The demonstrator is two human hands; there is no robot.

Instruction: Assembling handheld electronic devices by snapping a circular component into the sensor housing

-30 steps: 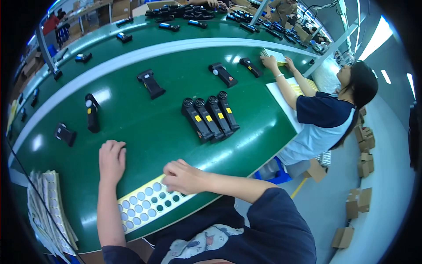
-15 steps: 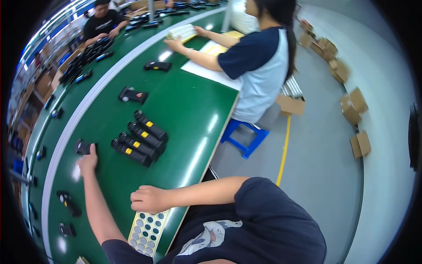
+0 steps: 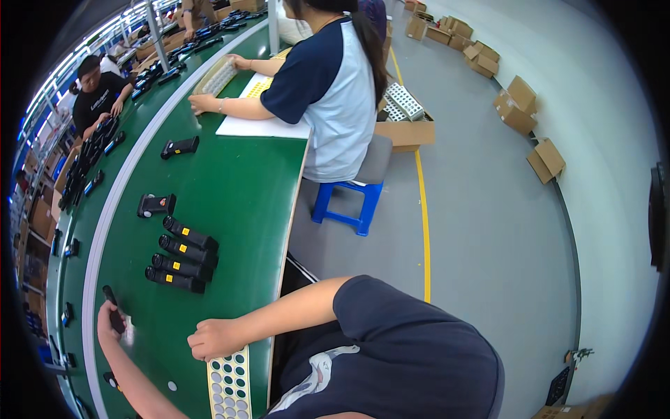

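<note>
At the left of the table, my left hand is closed around a black handheld device, which is tilted and partly hidden by the fingers. My right hand has curled fingers at the far end of a pale sheet of round grey stickers; whether a sticker is in its fingertips is hidden. Some spots on the sheet show green through. One loose grey disc lies on the green table between my arms. Beyond my hands, several black devices with yellow labels lie side by side.
Two more black devices lie farther along the green table. A pale rail borders the left side. A co-worker sits ahead on a blue stool, holding a tray. Cardboard boxes line the wall.
The view has turned, shifting the scene. My left hand, earlier on the device lying by the rail, now grips it, tilted and nearer to me. My right hand stays by the sticker sheet.
</note>
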